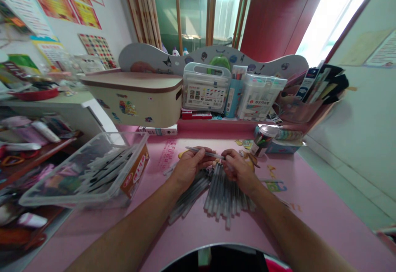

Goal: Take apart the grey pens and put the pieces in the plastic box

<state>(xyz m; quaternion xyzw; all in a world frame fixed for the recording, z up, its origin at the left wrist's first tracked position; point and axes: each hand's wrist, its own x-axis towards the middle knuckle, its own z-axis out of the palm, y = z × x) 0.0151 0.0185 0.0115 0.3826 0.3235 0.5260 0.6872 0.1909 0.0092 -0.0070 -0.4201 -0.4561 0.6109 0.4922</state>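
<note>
Over the pink desk, my left hand point(192, 164) is closed on a slim translucent pen point(194, 149), whose end sticks out to the left past the fingers. My right hand point(239, 168) pinches the other end of the same pen, so it lies nearly level between both hands. Beneath the hands lies a fanned pile of grey translucent pens point(221, 200). A second bunch of pens point(190, 200) rests slantwise to its left, partly covered by my left hand and forearm.
To the left stands a clear plastic box point(77, 200) with more pens point(108, 169) inside. A cream lidded bin point(139, 103), marker cases point(206, 90) and a pen holder point(300, 107) line the back shelf. A clear jar point(262, 140) stands at the right rear.
</note>
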